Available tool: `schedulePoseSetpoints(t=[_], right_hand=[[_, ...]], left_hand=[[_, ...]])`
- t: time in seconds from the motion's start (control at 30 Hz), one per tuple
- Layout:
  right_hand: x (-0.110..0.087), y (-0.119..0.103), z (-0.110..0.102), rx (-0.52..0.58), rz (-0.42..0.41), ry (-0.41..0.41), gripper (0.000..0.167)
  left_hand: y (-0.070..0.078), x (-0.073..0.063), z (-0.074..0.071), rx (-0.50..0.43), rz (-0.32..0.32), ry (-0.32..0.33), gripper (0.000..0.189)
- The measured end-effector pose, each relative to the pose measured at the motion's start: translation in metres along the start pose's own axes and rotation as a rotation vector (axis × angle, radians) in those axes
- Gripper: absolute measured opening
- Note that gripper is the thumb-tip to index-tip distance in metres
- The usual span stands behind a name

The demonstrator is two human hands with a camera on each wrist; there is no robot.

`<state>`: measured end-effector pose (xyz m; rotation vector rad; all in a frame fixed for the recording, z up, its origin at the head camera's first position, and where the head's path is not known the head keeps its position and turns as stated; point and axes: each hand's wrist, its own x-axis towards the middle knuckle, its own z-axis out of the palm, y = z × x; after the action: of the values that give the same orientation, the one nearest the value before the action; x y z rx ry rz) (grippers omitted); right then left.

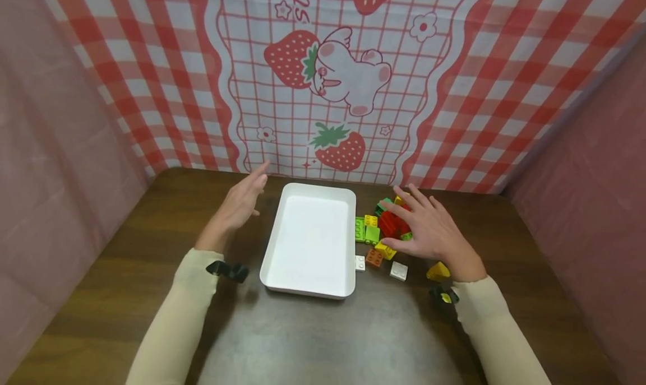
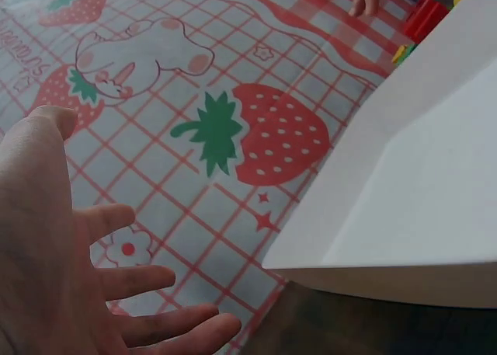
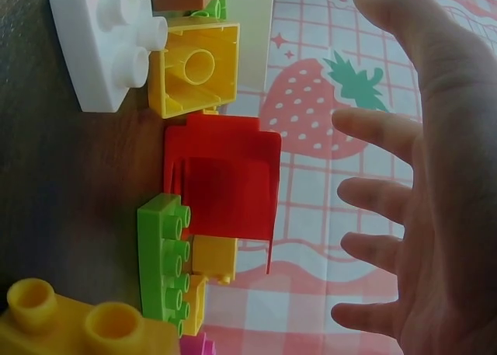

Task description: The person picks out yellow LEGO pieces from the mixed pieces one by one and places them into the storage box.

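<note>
A white rectangular tray (image 1: 313, 245) lies on the table, its inside bare. To its left my left hand (image 1: 239, 203) is held in the air with fingers extended, touching nothing; the left wrist view shows its spread fingers beside the tray's wall (image 2: 373, 176). On the other side, my right hand (image 1: 429, 225) hovers with fingers spread over a pile of toy building bricks, partly hiding them. Among these are a red piece (image 3: 225, 176), a green brick (image 3: 161, 254), a yellow brick (image 3: 198, 67) and a white brick (image 3: 101, 44). Neither hand holds anything.
An orange-brown brick (image 1: 374, 257) and another white brick (image 1: 398, 270) lie right of the tray. One yellow piece (image 1: 438, 271) sits apart, near the right wrist. A strawberry-print cloth (image 1: 343, 93) hangs behind the wooden table (image 1: 131, 295), with pink cloth (image 1: 580, 149) at both sides.
</note>
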<state>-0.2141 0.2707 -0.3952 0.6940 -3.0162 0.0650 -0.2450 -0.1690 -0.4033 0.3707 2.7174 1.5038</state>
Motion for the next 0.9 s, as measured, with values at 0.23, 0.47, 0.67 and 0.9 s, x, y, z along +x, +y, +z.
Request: schedulePoseSetpoints(t=[0.23, 0.47, 0.67, 0.9], right_hand=[[0.001, 0.000, -0.001, -0.003, -0.002, 0.002, 0.087], [0.001, 0.001, 0.002, 0.003, -0.002, -0.002, 0.087], [0.000, 0.002, 0.003, 0.003, 0.003, 0.013, 0.086], [0.000, 0.003, 0.002, 0.011, 0.007, 0.006, 0.087]], left_hand=[[-0.015, 0.006, 0.011, -0.005, -0.041, -0.025, 0.065], [-0.028, 0.008, 0.022, -0.057, -0.106, -0.071, 0.067], [-0.034, 0.010, 0.027, -0.212, -0.154, -0.111, 0.069], [-0.036, 0.008, 0.031, -0.259, -0.156, -0.124, 0.070]])
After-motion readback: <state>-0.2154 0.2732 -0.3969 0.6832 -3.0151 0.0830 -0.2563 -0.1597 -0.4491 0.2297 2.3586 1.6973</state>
